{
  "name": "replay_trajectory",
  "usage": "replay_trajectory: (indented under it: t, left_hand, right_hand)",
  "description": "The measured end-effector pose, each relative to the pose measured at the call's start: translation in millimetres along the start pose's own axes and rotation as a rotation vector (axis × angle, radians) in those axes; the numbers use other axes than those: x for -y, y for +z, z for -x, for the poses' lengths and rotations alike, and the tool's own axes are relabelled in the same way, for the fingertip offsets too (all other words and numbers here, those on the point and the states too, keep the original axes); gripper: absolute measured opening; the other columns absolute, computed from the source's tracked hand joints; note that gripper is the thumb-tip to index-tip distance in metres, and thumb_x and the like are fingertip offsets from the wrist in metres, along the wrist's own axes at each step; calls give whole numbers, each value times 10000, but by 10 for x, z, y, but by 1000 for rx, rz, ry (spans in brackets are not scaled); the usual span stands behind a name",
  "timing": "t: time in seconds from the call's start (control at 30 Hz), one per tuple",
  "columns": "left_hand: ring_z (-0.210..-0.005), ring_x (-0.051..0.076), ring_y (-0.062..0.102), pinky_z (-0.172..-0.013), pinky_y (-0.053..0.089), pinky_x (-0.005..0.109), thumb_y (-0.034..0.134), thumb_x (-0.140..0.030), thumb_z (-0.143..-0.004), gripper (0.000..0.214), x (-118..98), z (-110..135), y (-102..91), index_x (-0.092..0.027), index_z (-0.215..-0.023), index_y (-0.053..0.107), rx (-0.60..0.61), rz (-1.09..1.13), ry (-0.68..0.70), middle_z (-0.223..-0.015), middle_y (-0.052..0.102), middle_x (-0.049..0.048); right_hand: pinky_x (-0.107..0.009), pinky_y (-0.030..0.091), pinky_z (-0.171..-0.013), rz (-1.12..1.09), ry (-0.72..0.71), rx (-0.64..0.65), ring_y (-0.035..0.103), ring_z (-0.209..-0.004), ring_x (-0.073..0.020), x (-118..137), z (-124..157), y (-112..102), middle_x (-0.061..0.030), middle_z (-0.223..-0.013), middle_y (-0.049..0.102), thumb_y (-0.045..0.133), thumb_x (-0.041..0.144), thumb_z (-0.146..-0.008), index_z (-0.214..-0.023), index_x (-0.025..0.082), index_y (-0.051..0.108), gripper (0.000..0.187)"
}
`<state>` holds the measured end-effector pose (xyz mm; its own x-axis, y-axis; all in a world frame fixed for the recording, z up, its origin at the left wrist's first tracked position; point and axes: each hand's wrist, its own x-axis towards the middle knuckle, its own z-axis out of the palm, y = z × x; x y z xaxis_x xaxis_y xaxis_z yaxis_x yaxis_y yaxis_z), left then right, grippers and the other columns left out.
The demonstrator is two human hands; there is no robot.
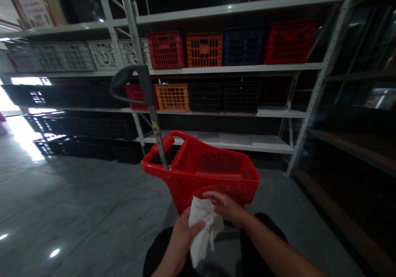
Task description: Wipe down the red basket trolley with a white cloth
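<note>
A white cloth (202, 227) hangs crumpled between both hands, low in the middle of the view. My left hand (183, 231) grips it from the left with the thumb across the fabric. My right hand (225, 206) is closed on its upper part, fingers curled over the top. Just beyond the hands stands a red plastic shopping basket (213, 172) on the floor. Its long grey pull handle (137, 85) rises to the upper left.
White metal shelving (235, 69) runs along the back, holding red, orange, blue, black and white crates. Darker wooden shelves (355, 145) stand at the right. The grey glossy floor (68, 203) stretches to the left, with bright glare at the far left.
</note>
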<state>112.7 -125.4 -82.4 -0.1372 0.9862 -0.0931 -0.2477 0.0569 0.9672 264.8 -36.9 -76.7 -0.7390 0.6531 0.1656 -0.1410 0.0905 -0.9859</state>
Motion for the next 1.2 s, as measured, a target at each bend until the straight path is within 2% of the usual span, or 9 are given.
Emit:
replay_trajectory:
  t: [0.1, 0.23, 0.3, 0.5, 0.57, 0.77, 0.93, 1.03, 1.2]
  left_hand:
    - [-765, 229, 643, -718, 493, 333, 761, -307, -518, 601, -23, 0, 8, -133, -1053, 549, -21, 34, -17, -953, 675, 106]
    - [-704, 237, 649, -677, 501, 348, 785, -298, -480, 569, -19, -12, 4, -123, -982, 584, -28, 83, -105, -849, 697, 101]
    - [-678, 232, 648, -658, 500, 338, 782, -308, -489, 505, -29, -4, -15, -114, -924, 610, -38, 98, -135, -799, 701, 100]
    - [-721, 239, 650, -640, 499, 331, 734, -336, -574, 475, -25, 51, -86, -117, -973, 598, -25, 198, -129, -847, 693, 116]
    - [-709, 230, 649, -632, 502, 330, 737, -343, -566, 486, 1, 49, -114, -131, -975, 583, -102, 163, -81, -839, 691, 99]
    - [-625, 163, 623, -585, 484, 280, 741, -314, -526, 436, 83, -29, -358, -173, -882, 533, -278, 7, 1, -792, 674, 31]
    - [-592, 166, 606, -574, 468, 295, 645, -208, -529, 381, 270, -142, -589, -182, -888, 520, -374, -174, -27, -719, 641, 2]
    - [-594, 151, 575, -604, 452, 281, 574, -197, -591, 184, 326, -149, -452, -194, -772, 547, -331, -553, 182, -640, 585, -26]
    - [-646, 145, 566, -610, 459, 265, 485, -159, -696, 117, 280, 4, 15, -200, -753, 578, -11, -912, 452, -701, 614, 16]
  right_hand:
    - [-306, 440, -813, -3, -112, -145, 562, -1002, -214, -142, 149, 164, -54, -1123, 583, 823, 302, -452, -1129, 232, 495, 755]
    - [-258, 451, -629, -115, -28, -464, 600, -673, -165, -221, 156, 168, -14, -728, 646, 714, 412, -608, -844, 155, 604, 366]
    - [-277, 453, -621, -250, 63, -556, 601, -635, -181, -244, 148, 139, -35, -655, 645, 660, 505, -638, -763, 131, 629, 395]
    - [-407, 449, -790, -769, 220, -286, 621, -890, -265, -295, 227, 285, -127, -879, 681, 409, 710, -719, -982, 134, 629, 670]
    - [-411, 439, -818, -771, 209, -241, 622, -900, -267, -320, 263, 364, -134, -905, 680, 542, 631, -697, -1007, 124, 619, 599]
    - [-327, 484, -710, -599, 201, -532, 658, -733, -234, -546, 349, 299, -109, -791, 696, 708, 456, -636, -896, 99, 653, 444]
    - [-342, 480, -725, -753, 327, -506, 658, -733, -236, -933, 396, 288, -117, -761, 697, 726, 425, -624, -859, 92, 655, 414]
    - [-365, 465, -770, -921, 333, -445, 647, -811, -253, -885, 319, 499, -135, -816, 693, 724, 450, -614, -887, 86, 650, 461]
    - [-277, 469, -752, -1022, 202, -508, 638, -776, -174, -480, 140, 803, -63, -809, 692, 737, 358, -627, -842, 137, 664, 317]
